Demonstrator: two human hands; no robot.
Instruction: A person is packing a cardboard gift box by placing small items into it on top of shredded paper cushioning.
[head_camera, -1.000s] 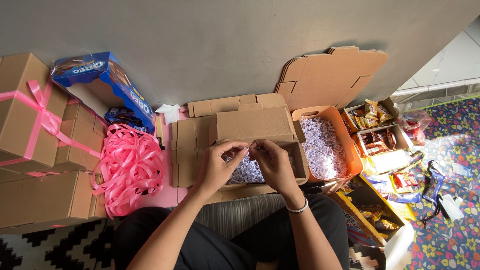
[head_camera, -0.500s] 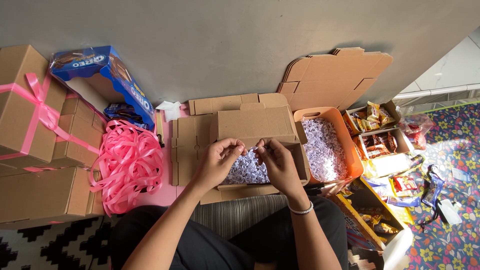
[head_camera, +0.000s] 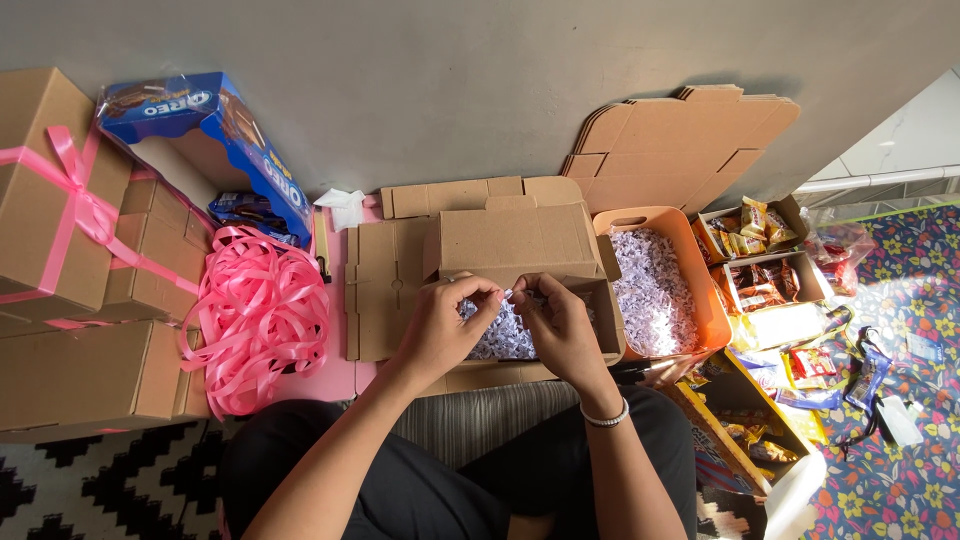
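A grey wall (head_camera: 480, 90) fills the top of the view, with flat cardboard blanks (head_camera: 680, 145) leaning on it at 1 o'clock. At 9 o'clock stand closed brown boxes (head_camera: 70, 290), the upper ones tied with pink ribbon. A loose heap of the ribbon (head_camera: 255, 315) lies just beside them. A blue biscuit carton (head_camera: 215, 140) lies open at 11 o'clock. At 3 o'clock an orange tray (head_camera: 705, 300) holds pale shredded paper, and small boxes of snack packs (head_camera: 755, 260) sit beyond it.

In the middle is an open cardboard box (head_camera: 515, 245), its lid standing up at 12 o'clock from the hands. Pale shredded filler (head_camera: 500, 335) lies inside it, directly under both hands.

The left hand (head_camera: 445, 325) is curled, thumb and forefinger pressed together at about 2 o'clock of the palm. The right hand (head_camera: 560, 325), with a bracelet at the wrist, is curled likewise, its fingertips meeting the left's. Between them they pinch a small white strip (head_camera: 508, 296), probably a piece of the filler, though it is too small to tell. The strip sits just above the filler, over the box's middle.
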